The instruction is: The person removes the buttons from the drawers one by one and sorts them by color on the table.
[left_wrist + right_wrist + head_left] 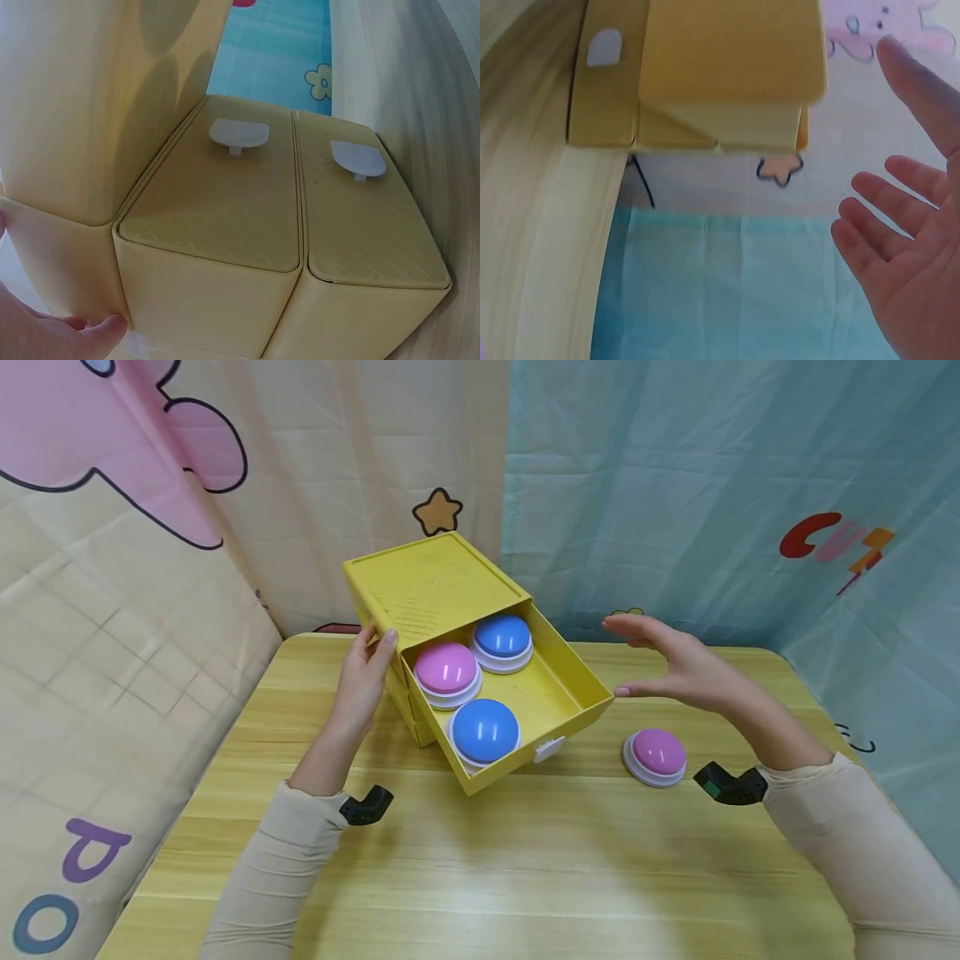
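Note:
A yellow drawer cabinet (450, 581) stands on the table with its top drawer (551, 702) pulled out. Inside the drawer sit a pink push button (446, 667) and two blue push buttons, one at the back (502, 637) and one at the front (485, 730), all on white bases. My left hand (360, 681) rests on the cabinet's left side near the front corner, fingers spread against it. My right hand (678, 668) hovers beside the drawer's right front corner, thumb and fingers apart, holding nothing. Below it, another pink push button (658, 753) lies on the table.
In the left wrist view, two lower drawers with white tabs (238, 133) are closed. A white handle (549, 749) juts from the top drawer's front. Printed curtains (645, 485) hang behind the wooden table (465, 877).

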A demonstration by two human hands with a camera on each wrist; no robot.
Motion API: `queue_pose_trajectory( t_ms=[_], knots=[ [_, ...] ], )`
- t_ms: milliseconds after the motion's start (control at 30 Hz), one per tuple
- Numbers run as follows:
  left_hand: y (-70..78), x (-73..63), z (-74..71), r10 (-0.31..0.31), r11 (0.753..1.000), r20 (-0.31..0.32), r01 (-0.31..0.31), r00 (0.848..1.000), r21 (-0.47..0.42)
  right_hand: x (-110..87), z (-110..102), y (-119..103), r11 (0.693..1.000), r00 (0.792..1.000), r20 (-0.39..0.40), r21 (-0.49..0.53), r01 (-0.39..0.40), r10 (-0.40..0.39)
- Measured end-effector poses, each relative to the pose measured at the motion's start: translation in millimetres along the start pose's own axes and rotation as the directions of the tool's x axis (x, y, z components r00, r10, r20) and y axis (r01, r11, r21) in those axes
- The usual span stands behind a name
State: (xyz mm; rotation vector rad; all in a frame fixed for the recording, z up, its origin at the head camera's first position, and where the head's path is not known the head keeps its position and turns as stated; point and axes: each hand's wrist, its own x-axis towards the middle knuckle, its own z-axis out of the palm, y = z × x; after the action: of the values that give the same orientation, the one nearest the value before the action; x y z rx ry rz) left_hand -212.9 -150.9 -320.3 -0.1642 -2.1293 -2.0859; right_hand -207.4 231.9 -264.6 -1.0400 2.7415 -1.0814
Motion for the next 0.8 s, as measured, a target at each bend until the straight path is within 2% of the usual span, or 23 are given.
queue_pose_trajectory(
  t_ms=[167,367,567,800],
  knots=[
    [-0.8,0.7,-0.3,0.003,1.000,-0.001,-0.003,1.000,0.006,25.1,15.3,-22.0,0.995,0.988,0.123,0.046,0.094,-0.099],
    [-2.1,2.1,-0.2,0.002,1.000,-0.005,-0.002,1.000,-0.003,50.5,43.9,-42.1,0.981,0.943,0.280,0.112,0.156,-0.182],
    [-2.1,2.0,0.1,-0.009,1.000,-0.006,0.009,1.000,0.000,65.7,65.7,-50.4,0.982,0.891,0.414,0.089,0.165,-0.187],
    [-1.7,0.8,0.1,-0.005,1.000,-0.011,0.005,1.000,0.001,76.5,78.5,-53.6,0.978,0.843,0.496,0.121,0.170,-0.208]
  ],
)
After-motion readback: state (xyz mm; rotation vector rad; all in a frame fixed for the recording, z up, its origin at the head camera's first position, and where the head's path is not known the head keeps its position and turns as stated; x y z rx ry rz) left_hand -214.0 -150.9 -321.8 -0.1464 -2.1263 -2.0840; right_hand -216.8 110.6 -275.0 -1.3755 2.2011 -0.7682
